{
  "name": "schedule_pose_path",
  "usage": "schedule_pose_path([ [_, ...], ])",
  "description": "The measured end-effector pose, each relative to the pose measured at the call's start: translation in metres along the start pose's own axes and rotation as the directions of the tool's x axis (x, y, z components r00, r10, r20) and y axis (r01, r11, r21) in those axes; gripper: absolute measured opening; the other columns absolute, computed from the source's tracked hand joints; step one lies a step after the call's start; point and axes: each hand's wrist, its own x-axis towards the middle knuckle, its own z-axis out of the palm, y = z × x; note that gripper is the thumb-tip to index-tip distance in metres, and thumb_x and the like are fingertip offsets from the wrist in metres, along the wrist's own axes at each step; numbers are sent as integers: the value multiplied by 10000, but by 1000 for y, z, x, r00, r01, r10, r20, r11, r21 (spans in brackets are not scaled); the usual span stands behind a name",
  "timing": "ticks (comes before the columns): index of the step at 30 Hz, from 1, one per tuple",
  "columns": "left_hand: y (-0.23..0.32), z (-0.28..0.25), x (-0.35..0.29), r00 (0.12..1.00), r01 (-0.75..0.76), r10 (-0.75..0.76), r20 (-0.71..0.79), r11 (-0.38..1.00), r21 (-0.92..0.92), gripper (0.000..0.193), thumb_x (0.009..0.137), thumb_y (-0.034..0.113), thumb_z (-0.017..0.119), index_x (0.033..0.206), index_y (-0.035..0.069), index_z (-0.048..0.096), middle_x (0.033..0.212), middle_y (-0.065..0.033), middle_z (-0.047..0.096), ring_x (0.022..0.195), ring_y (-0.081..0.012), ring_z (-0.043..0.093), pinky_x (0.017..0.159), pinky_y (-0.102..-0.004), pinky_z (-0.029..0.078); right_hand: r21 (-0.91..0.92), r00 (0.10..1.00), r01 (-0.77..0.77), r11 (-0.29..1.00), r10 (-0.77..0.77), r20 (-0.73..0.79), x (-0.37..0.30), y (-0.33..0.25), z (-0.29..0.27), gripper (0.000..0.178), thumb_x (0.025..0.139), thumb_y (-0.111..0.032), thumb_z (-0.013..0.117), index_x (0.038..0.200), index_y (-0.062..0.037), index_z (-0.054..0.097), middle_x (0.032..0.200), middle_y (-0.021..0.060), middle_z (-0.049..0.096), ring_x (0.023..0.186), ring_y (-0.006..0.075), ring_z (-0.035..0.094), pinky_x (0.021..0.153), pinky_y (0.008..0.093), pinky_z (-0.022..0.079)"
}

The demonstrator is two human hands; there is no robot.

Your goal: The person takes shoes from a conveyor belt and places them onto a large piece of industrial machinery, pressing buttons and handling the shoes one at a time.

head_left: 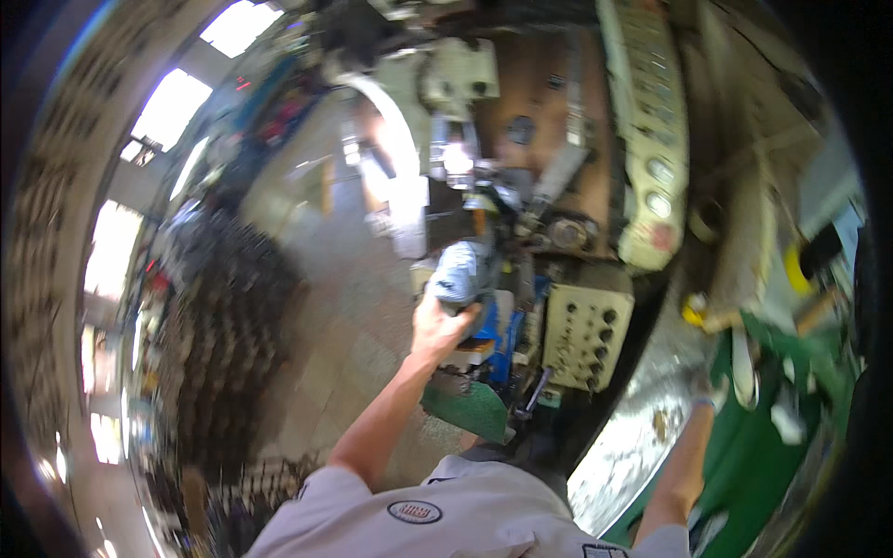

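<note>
My left hand is closed around the lower end of a grey-blue rounded piece. Blur hides what kind of piece it is. It is held in front of the working head of a machine, close to a brightly lit curved white part. Off to the right, my right arm is stretched out and my right hand is over the edge of a green cloth. Motion smears its fingers, so their pose does not show.
A cream control box with several dark knobs stands right of my left hand. Beyond it runs a long cream panel with round dials. Stacked dark metal parts fill the left side. A green sheet hangs before my body.
</note>
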Motion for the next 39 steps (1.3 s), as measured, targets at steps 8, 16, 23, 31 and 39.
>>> schedule_pose_path([
  [8,-4,4,-10,996,84,-84,6,996,-31,783,755,207,829,1429,-1,488,1358,-117,616,1262,-226,553,1113,-358,399,-466,855,468,751,-518,23,128,-101,138,665,941,-430,586,1473,-44,483,1495,157,522,1405,365,454,1149,518,391],
  [16,-18,6,-3,998,24,-25,-54,999,-28,668,734,202,862,1320,6,611,1235,-87,690,1130,-185,622,1043,-337,457,-420,842,521,743,-527,114,151,-115,168,625,936,-436,607,1436,-68,531,1472,134,546,1376,360,477,1121,523,406],
  [23,-18,-3,15,993,120,-118,27,990,-76,645,689,147,915,1262,10,653,1207,-83,705,1096,-177,635,998,-316,482,-270,812,583,766,-555,178,88,-127,83,591,932,-441,626,1403,-88,573,1451,114,566,1350,355,496,1097,528,418],
  [31,-130,-61,13,869,244,-240,432,969,49,691,757,57,798,1399,-29,557,1333,-151,650,1209,-207,612,1063,-338,465,-335,735,522,784,-215,643,-62,-148,-69,622,943,-399,693,1419,-32,537,1423,106,587,1288,315,549,1115,516,413],
  [39,-58,4,3,887,270,-158,435,940,-209,408,948,189,698,1281,-43,652,1192,-150,720,1059,-204,695,925,-332,552,-578,772,133,806,282,570,-308,169,-32,589,910,-369,630,1357,7,553,1311,184,631,1138,333,637,978,453,528],
])
